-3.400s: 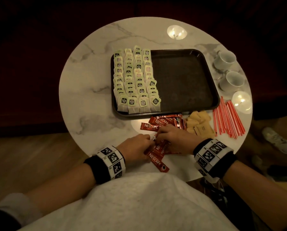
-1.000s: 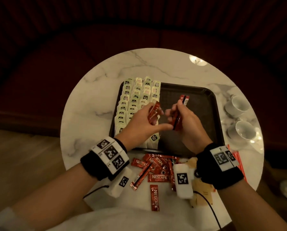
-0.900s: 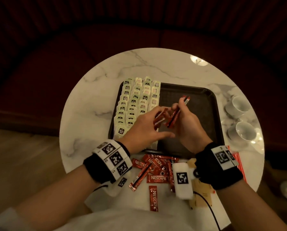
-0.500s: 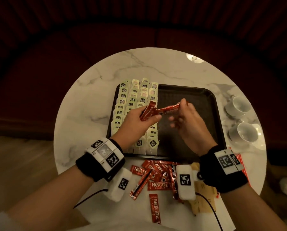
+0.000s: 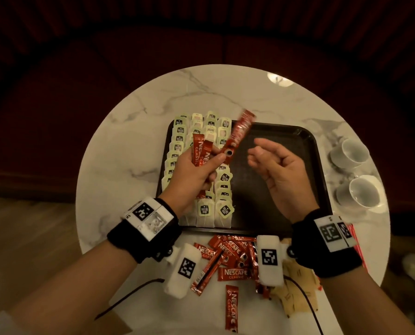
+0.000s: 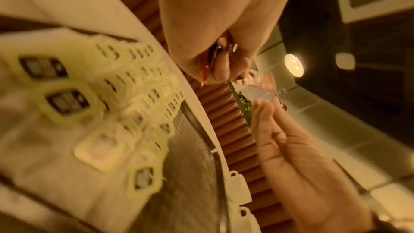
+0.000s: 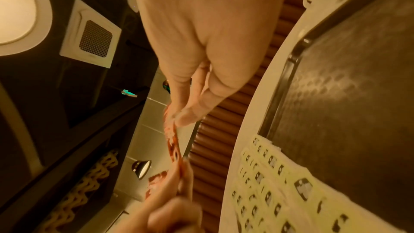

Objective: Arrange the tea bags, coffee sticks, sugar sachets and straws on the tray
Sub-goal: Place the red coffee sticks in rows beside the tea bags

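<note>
The round marble bench [image 5: 134, 146] carries a dark tray [image 5: 281, 180], its left half filled with rows of tea bags [image 5: 203, 210]. Above the tray the left hand [image 5: 194, 172] grips several red coffee sticks [image 5: 203, 153]; the right hand [image 5: 277, 170] hovers beside it, fingers loosely curled, holding nothing. More coffee sticks lie at the bench's near edge

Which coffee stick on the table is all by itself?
Find the dark tray on the round table. Below its near edge lies a pile of red coffee sticks. The lone coffee stick lies nearest the person, pointing straight, touching no other.
</note>
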Tool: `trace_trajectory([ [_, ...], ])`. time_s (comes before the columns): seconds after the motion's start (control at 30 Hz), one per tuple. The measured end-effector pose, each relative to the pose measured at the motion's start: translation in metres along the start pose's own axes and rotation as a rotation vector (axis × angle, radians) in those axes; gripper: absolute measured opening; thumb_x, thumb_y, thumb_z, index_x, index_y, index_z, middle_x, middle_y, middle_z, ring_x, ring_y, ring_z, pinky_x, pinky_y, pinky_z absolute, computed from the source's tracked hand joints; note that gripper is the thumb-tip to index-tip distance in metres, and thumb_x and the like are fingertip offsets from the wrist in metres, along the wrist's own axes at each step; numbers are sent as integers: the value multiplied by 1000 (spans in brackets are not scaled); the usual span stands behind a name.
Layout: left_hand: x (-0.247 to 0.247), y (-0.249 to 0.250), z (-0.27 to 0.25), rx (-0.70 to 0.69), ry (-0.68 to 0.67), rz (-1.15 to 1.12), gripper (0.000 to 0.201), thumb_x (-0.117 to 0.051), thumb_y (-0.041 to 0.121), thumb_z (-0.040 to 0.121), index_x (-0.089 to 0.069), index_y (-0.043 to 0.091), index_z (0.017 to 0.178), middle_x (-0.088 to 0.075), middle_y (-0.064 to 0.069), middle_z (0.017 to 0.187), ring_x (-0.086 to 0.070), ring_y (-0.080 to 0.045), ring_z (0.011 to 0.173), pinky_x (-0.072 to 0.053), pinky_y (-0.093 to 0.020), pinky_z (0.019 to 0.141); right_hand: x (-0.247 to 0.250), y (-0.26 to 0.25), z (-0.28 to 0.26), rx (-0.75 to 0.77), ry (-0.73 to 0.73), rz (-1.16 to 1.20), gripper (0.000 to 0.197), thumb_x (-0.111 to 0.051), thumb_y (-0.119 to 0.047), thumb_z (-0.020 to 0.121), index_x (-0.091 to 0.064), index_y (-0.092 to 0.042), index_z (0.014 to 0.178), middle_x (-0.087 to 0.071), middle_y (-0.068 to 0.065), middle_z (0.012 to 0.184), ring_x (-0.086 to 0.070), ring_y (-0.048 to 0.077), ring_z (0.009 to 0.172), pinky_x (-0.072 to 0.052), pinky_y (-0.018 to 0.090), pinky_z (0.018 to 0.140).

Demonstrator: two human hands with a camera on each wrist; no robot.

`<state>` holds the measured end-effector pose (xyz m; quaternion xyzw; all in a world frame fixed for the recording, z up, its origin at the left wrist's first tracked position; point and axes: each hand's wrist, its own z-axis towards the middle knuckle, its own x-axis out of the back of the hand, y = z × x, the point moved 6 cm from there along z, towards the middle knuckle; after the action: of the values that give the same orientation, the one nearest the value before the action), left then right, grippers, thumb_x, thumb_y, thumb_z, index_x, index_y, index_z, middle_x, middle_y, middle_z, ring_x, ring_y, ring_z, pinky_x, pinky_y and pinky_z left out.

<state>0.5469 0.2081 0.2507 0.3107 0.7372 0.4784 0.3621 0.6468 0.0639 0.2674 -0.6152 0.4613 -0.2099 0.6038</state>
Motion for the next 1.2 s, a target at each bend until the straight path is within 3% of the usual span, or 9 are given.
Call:
trace_trajectory([
  [0.13,-16,-7,-3,-6,-46,49,11,-66,13,90,-58,16,96,-59,5,69,-50,-5,50,-37,-16,42,-17,4,-3,14,-82,-128,17,-63,-16,88,-66,-9,103,-75,6,99,-70,18,93,-55,25,77],
  [0.3,-18,-10,-2,8,-20,81,10,-70,12,87,-61,15,90,-51,3,60,-42,-5,44,-34,-16,40,-12,-4,1,50,-85,-196,8,-53,-8,97,-62,-7,98,-73,-3,76,-70,10,78,-55,21,72],
  [0.43,-17,-6,1,-7,-38,48,10,-68,12,87,-61,16,82,-45,2,54,-37,-6,41,-31,-18,41,-11,-5,-1,36,-159,-298,13,-57,-16,96,-66,-10,104,-75,6,97,-71,20,93,-58,30,82],
  [0.53,-21,-5,2,-18,-44,78,13,-71,20,84,-60,20,78,-46,6,51,-39,-6,42,-33,-19,43,-13,-5,-4,63,-186,-327,19,-63,-8,90,-67,-8,108,-75,4,104,-71,18,100,-56,25,81],
  [0.7,-15,-6,5,-44,-27,124,13,-73,14,84,-64,16,93,-56,6,63,-46,-4,47,-38,-17,44,-1,-2,-2,97,-107,-291,17,-62,-3,90,-69,-5,105,-76,7,98,-72,18,92,-56,23,79],
  [0.9,6,-1,18,-78,101,149,21,-73,24,85,-58,19,100,-64,1,81,-51,-6,50,-42,-19,46,12,-2,6,67,-42,-144,19,-64,-15,82,-67,-10,100,-75,4,91,-70,15,84,-58,25,79],
  [1.07,11,0,30,-72,129,182,17,-68,24,89,-60,14,100,-61,2,73,-53,-6,50,-40,-16,45,15,-1,18,51,-31,-117,25,-63,-13,84,-64,-11,109,-73,-2,82,-70,13,83,-58,24,81],
  [1.2,15,-5,37,-31,120,185,10,-67,21,90,-64,12,93,-56,3,60,-49,-5,47,-37,-16,43,14,-4,29,84,-71,-326,25,-61,-6,92,-66,-16,114,-72,-4,97,-69,13,95,-58,27,85],
])
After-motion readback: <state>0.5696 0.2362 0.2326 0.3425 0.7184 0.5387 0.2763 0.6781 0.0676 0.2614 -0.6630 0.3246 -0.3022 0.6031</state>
